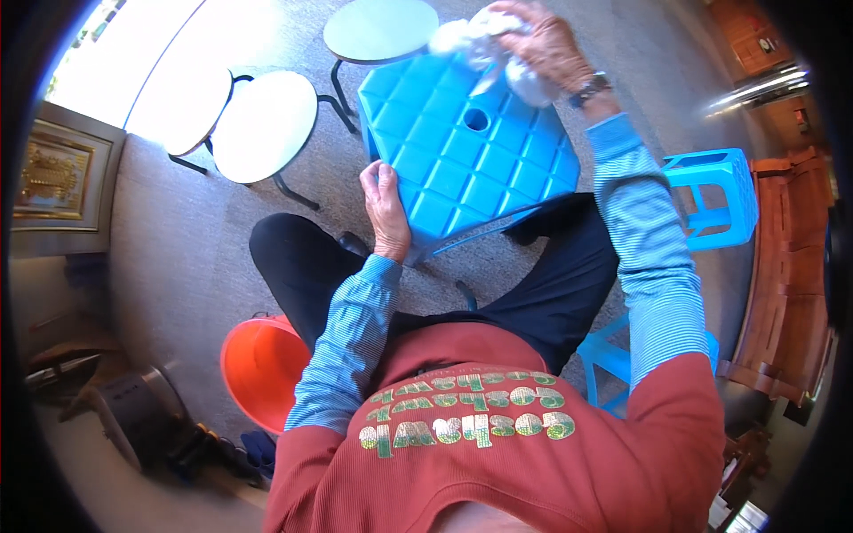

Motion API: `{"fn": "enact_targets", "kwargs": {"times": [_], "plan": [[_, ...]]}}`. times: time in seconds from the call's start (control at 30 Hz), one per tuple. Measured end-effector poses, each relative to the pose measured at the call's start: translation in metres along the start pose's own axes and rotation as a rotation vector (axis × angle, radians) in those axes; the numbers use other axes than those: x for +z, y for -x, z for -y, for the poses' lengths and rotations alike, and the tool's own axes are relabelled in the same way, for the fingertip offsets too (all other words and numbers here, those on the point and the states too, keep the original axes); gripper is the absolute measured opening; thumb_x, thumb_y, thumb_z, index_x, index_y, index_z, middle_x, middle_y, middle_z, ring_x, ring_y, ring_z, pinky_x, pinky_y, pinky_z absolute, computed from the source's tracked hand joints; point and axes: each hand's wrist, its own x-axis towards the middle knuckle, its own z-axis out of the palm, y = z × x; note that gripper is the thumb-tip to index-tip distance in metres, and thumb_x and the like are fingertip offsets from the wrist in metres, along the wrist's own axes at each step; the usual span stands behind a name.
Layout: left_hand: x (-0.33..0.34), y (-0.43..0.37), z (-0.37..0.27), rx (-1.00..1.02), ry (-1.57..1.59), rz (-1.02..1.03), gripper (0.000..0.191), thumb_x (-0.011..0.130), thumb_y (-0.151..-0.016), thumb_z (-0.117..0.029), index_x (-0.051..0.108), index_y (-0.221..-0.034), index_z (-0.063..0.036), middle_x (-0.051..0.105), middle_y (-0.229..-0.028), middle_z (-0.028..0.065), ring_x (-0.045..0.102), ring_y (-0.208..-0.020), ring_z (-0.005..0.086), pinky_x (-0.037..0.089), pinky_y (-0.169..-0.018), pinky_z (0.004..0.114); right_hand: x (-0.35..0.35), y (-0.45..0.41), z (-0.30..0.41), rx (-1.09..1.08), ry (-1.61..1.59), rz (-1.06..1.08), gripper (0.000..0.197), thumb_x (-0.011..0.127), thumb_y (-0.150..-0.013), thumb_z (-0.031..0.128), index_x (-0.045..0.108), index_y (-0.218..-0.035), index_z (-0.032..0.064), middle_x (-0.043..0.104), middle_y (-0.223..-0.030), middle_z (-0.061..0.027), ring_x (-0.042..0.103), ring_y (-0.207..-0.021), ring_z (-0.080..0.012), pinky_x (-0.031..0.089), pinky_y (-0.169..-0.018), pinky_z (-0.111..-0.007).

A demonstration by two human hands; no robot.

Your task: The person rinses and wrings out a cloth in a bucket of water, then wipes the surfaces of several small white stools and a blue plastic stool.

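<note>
A blue plastic stool (460, 160) stands between my knees, its square quilted top facing up with a round hole in it. My left hand (386, 210) rests against the near left edge of the top, fingers along the rim. Over the far right part of the stool, my right hand (543, 46) grips a crumpled, whitish translucent plastic bag or film (490, 33), part of which hangs down by the stool's surface. Whether the bag touches the top cannot be told.
Round white-topped stools (266, 126) with dark metal legs stand ahead and to the left. An orange-red bucket (263, 373) is by my left leg. Another blue plastic stool (713, 200) stands to the right, near a wooden bench (786, 280). A framed gold picture (56, 173) is at far left.
</note>
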Motion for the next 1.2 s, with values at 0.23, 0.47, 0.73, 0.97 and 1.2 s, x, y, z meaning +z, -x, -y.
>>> {"fn": "enact_targets", "kwargs": {"times": [0.23, 0.47, 0.73, 0.97, 1.2], "plan": [[0.0, -0.001, 0.004, -0.018, 0.059, -0.001, 0.044, 0.043, -0.09, -0.038, 0.046, -0.111, 0.0007, 0.053, -0.097, 0.0139, 0.048, -0.091, 0.0205, 0.036, -0.085, 0.03, 0.028, 0.007, -0.023, -0.162, 0.362, -0.03, 0.034, 0.061, -0.075, 0.033, 0.061, -0.105, 0.0159, 0.056, -0.109, -0.0138, 0.055, -0.096, -0.031, 0.047, -0.081, -0.04], [0.004, 0.0, 0.006, -0.015, 0.073, -0.006, 0.044, 0.042, -0.091, -0.038, 0.046, -0.112, 0.0008, 0.052, -0.101, 0.0141, 0.048, -0.094, 0.0207, 0.035, -0.087, 0.03, 0.079, 0.014, 0.033, -0.371, 0.337, 0.076, 0.029, 0.059, -0.073, 0.034, 0.064, -0.097, 0.0174, 0.06, -0.1, -0.0078, 0.052, -0.104, -0.0263, 0.037, -0.093, -0.041], [0.004, 0.004, 0.005, 0.064, 0.047, -0.007, 0.041, 0.041, -0.091, -0.036, 0.049, -0.109, 0.0003, 0.053, -0.1, 0.0118, 0.047, -0.093, 0.0183, 0.035, -0.086, 0.03, 0.127, 0.002, 0.082, -0.561, 0.247, -0.128, 0.019, 0.056, -0.077, 0.024, 0.066, -0.084, 0.0102, 0.06, -0.102, -0.0033, 0.053, -0.101, -0.0224, 0.043, -0.088, -0.035], [0.004, -0.001, 0.01, 0.015, 0.098, -0.027, 0.041, 0.043, -0.091, -0.036, 0.049, -0.108, 0.0009, 0.053, -0.098, 0.0108, 0.047, -0.09, 0.0171, 0.036, -0.084, 0.029, 0.07, -0.011, -0.038, -0.072, 0.566, -0.154, 0.026, 0.049, -0.085, 0.038, 0.064, -0.095, 0.0196, 0.062, -0.095, -0.0051, 0.06, -0.088, -0.0226, 0.049, -0.074, -0.039], [0.001, -0.001, 0.009, 0.027, 0.097, -0.025, 0.04, 0.043, -0.091, -0.036, 0.049, -0.108, 0.0008, 0.053, -0.098, 0.0107, 0.047, -0.09, 0.0174, 0.036, -0.085, 0.029, 0.115, 0.03, 0.077, -0.435, 0.21, -0.261, 0.021, 0.054, -0.081, 0.033, 0.064, -0.09, 0.017, 0.06, -0.099, -0.0048, 0.053, -0.101, -0.0215, 0.042, -0.084, -0.039]]}}
